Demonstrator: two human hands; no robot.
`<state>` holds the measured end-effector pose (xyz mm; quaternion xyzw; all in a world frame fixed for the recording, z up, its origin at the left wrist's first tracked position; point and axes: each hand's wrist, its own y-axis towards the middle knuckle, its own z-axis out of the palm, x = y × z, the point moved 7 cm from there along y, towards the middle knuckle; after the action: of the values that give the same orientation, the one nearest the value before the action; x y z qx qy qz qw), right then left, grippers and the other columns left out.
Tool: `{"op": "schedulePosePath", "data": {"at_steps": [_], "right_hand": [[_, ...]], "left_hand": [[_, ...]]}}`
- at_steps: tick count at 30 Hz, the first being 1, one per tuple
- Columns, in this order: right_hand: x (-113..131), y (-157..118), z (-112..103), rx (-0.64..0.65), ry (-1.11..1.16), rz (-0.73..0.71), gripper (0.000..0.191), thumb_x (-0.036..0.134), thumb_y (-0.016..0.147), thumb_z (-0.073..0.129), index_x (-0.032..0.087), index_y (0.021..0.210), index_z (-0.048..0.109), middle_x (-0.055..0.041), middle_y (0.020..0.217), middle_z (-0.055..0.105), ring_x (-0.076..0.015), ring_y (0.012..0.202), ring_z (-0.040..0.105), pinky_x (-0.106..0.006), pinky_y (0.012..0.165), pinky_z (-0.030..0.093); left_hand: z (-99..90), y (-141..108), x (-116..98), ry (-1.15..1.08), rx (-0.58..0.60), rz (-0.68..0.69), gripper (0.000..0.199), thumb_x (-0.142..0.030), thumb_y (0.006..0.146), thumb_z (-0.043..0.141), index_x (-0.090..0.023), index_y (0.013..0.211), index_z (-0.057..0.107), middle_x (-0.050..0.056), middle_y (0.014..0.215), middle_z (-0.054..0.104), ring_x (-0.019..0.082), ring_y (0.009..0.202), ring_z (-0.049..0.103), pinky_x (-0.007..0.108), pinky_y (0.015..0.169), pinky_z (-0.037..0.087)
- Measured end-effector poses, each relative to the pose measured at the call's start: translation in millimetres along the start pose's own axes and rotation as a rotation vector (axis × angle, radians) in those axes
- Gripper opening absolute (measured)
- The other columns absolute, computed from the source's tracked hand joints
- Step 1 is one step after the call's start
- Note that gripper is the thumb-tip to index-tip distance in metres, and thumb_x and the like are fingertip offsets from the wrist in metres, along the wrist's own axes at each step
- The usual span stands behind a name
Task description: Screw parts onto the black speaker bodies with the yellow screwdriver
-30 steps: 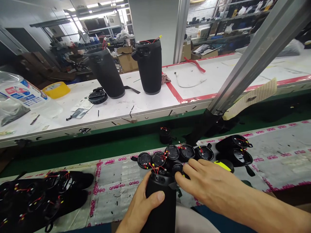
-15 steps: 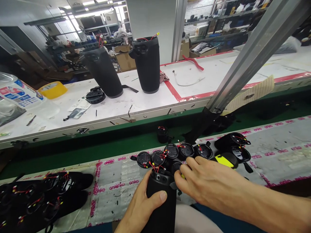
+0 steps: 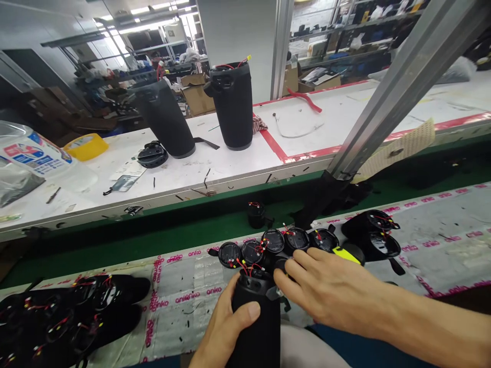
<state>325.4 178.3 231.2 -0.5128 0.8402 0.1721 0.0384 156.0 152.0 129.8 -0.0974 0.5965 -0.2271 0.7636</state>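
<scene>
My left hand is wrapped round a black cylindrical speaker body, its thumb across the front. The body stands nearly upright, with red wires and small connectors rising from its open top. My right hand is closed round a black and yellow-green handled tool, whose kind my fingers hide. The fingertips are by the right side of the speaker's rim, near a small dark tab. Whether the tool touches the rim, I cannot tell. Just behind stand several open black speaker bodies with wires showing.
More speaker bodies lie at left on the plastic-wrapped bench. Two upright speakers, a black round part, yellow tape and a plastic bottle occupy the white shelf. A metal post slants down at right.
The right hand and its tool have shifted slightly left and tilted, hiding more of the handle. My left hand keeps its hold on the speaker body. The view has moved a little.
</scene>
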Motion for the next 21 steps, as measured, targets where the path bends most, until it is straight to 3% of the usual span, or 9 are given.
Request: {"op": "schedulePosePath", "data": {"at_steps": [3, 5, 10, 12, 15, 19, 21], "right_hand": [[-5, -8, -9, -0.095, 0.073, 0.048, 0.018, 0.009, 0.097, 0.05, 0.019, 0.096, 0.064, -0.001, 0.074, 0.059, -0.0226, 0.064, 0.052, -0.04, 0.06, 0.033], [-10, -15, -20, -0.141, 0.098, 0.045, 0.027, 0.008, 0.103, 0.04, 0.017, 0.103, 0.066, -0.002, 0.075, 0.062, -0.0228, 0.065, 0.054, -0.04, 0.063, 0.035], [-37, -42, -31, -0.219, 0.19, 0.244, 0.025, 0.017, 0.113, 0.038, 0.018, 0.115, 0.063, -0.0027, 0.083, 0.069, -0.0202, 0.073, 0.065, -0.036, 0.073, 0.045], [-40, -53, -18, -0.2, 0.282, 0.341, 0.021, 0.026, 0.115, 0.041, 0.021, 0.113, 0.062, -0.0022, 0.087, 0.072, -0.0182, 0.074, 0.068, -0.033, 0.071, 0.049], [-27, -63, 10, -0.154, 0.42, 0.421, 0.021, 0.032, 0.116, 0.041, 0.025, 0.115, 0.06, -0.0013, 0.092, 0.075, -0.0173, 0.077, 0.074, -0.03, 0.069, 0.053], [0, -66, 42, -0.094, 0.542, 0.469, 0.019, 0.032, 0.116, 0.043, 0.026, 0.117, 0.06, 0.0001, 0.092, 0.076, -0.018, 0.078, 0.076, -0.031, 0.067, 0.055], [10, -66, 53, -0.056, 0.592, 0.49, 0.02, 0.031, 0.115, 0.042, 0.026, 0.115, 0.062, 0.0002, 0.091, 0.076, -0.019, 0.077, 0.076, -0.032, 0.066, 0.054]], "left_hand": [[1.7, 0, 7, -0.111, -0.022, -0.024, 0.076, -0.052, 0.077, 0.086, -0.023, 0.145, 0.066, 0.014, 0.144, 0.076, 0.045, 0.142, 0.063, 0.056, 0.122, 0.046], [-10.4, -1, 18, -0.103, -0.126, -0.075, 0.074, -0.053, 0.078, 0.085, -0.024, 0.143, 0.067, 0.015, 0.142, 0.077, 0.045, 0.136, 0.067, 0.058, 0.117, 0.05], [-81.8, -15, 31, 0.193, -0.596, 0.025, 0.08, -0.058, 0.079, 0.08, -0.023, 0.148, 0.058, 0.015, 0.149, 0.071, 0.04, 0.143, 0.062, 0.056, 0.124, 0.044], [-101.9, -17, 36, 0.282, -0.67, 0.054, 0.089, -0.055, 0.078, 0.08, -0.021, 0.154, 0.049, 0.018, 0.147, 0.069, 0.041, 0.14, 0.063, 0.059, 0.123, 0.045], [-116.6, -11, 52, 0.399, -0.711, 0.078, 0.103, -0.042, 0.068, 0.086, -0.016, 0.158, 0.041, 0.021, 0.143, 0.067, 0.042, 0.133, 0.066, 0.062, 0.121, 0.045], [-121.0, 9, 87, 0.533, -0.735, 0.129, 0.093, -0.028, 0.053, 0.085, -0.014, 0.141, 0.057, 0.022, 0.145, 0.066, 0.044, 0.141, 0.06, 0.06, 0.126, 0.039], [-123.6, 20, 105, 0.563, -0.744, 0.144, 0.089, -0.029, 0.053, 0.083, -0.015, 0.138, 0.059, 0.021, 0.142, 0.069, 0.045, 0.137, 0.063, 0.061, 0.123, 0.043]]}}
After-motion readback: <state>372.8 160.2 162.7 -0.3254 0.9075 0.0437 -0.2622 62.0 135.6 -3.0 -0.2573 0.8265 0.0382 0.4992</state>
